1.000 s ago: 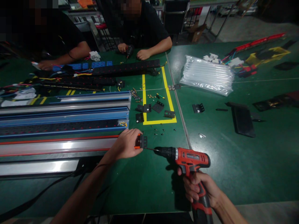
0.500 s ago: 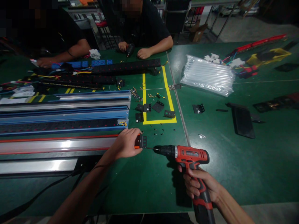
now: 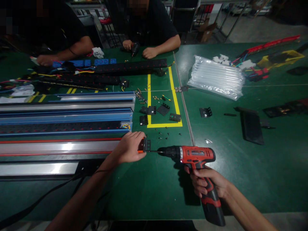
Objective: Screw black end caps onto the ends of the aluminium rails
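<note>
The right hand (image 3: 205, 182) has its fingers wrapped around a red drill (image 3: 198, 154), bit (image 3: 155, 151) aimed at the black bracket (image 3: 147, 145) ending an orange-edged bar (image 3: 62, 147) on the worktop (image 3: 154, 192); the left hand's (image 3: 131, 147) fingers clasp that bar's end.

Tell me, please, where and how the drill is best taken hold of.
Best, I think, by the handle, from the right: the drill points its bit left, and the handle slants down rightward, narrow enough that the right hand wraps it.
</note>
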### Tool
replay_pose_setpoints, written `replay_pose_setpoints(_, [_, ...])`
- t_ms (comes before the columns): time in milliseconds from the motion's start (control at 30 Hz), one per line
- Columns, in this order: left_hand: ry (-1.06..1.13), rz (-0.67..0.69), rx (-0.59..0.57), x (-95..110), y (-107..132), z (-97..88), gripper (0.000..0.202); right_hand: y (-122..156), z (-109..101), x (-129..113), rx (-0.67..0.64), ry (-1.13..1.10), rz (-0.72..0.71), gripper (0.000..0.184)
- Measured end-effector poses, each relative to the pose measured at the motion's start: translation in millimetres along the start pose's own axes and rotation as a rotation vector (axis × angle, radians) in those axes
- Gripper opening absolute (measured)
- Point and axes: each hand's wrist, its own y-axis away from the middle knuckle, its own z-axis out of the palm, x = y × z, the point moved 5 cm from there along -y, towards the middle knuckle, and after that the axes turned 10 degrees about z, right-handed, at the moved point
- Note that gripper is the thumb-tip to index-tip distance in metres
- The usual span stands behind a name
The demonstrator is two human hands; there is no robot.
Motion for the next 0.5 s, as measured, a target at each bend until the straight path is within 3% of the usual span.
replay_pose_setpoints(500, [0.015,0.003,-0.017,-0.5,-0.6,0.0,0.042,-2.6,-3.9,2.3,-0.037,-0.011,0.003,0.018])
